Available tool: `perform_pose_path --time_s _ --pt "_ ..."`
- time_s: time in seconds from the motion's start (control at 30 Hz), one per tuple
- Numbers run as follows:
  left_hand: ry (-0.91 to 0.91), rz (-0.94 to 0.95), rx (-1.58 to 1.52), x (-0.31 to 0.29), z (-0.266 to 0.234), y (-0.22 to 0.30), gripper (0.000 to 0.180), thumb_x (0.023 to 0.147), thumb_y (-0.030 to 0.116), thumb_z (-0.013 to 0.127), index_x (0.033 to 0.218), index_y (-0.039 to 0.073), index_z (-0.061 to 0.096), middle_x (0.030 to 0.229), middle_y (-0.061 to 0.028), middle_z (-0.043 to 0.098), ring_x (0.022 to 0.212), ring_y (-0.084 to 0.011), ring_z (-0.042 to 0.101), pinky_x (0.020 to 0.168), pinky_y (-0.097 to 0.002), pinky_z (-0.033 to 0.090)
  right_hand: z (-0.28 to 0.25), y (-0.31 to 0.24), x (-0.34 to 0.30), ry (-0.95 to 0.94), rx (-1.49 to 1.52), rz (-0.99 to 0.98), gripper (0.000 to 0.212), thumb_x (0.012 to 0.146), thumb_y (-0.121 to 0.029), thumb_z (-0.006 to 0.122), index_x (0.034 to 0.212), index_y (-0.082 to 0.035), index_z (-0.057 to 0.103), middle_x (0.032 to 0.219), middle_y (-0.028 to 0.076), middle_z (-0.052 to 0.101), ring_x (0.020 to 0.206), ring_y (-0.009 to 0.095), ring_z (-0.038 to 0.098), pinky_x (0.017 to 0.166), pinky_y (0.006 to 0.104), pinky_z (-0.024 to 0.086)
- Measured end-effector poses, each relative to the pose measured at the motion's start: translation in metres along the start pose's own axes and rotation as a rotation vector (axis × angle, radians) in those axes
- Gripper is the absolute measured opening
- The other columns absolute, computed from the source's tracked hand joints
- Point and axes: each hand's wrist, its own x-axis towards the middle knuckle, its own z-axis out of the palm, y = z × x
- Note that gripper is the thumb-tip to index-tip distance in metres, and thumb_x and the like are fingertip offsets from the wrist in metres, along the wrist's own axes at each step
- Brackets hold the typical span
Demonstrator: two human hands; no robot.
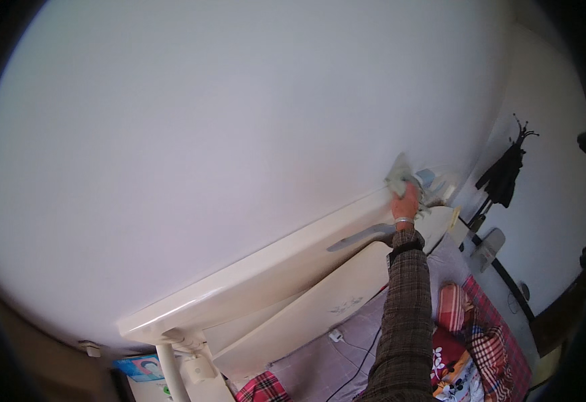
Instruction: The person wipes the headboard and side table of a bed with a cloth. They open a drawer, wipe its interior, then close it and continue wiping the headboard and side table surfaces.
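My right hand [405, 203] is stretched far out and closed around a pale green cloth [398, 176]. It is at the far right part of a cream headboard's top ledge [239, 281], close against the white wall [239, 134]. Part of the cloth stands up above my fingers and more hangs down on the right side. A light bracelet and a dark band circle my wrist, below which a brown checked sleeve [403, 301] covers the arm. Just beyond the cloth lies a small blue item [426, 177] that I cannot make out. My left hand is out of the picture.
Below the headboard is a bed with a mauve sheet [306, 368], a charger with cables [335, 336] and checked bedding [491, 348]. A coat stand with a dark garment [502, 175] stands at the right. A blue-and-pink package [139, 368] lies at the lower left.
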Motion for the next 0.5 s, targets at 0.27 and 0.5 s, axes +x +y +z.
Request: perform_pose_path --time_s 0.27,0.5 --pt "-0.182 -0.157 0.205 -0.005 0.007 0.002 0.059 0.092 0.029 0.062 0.137 0.005 0.033 0.120 -0.0150 0.055 0.099 -0.0217 0.057 0.090 -0.0406 0.046 0.025 0.023 0.011 -0.173 -0.046 -0.096 0.051 0.085 -0.017 0.063 0.130 0.000 0.049 0.124 0.026 0.056 0.114 0.046 0.051 0.097 0.0509 0.043" --pt "-0.179 -0.098 0.099 0.012 0.004 -0.052 0.028 0.090 0.019 0.064 0.115 0.008 0.059 0.088 0.0012 0.057 0.075 -0.0069 0.054 0.060 -0.0214 0.044 0.016 -0.024 -0.047 -0.127 0.050 -0.237 0.053 0.074 -0.004 0.067 0.124 0.000 0.052 0.125 0.023 0.054 0.121 0.041 0.048 0.103 0.0462 0.038"
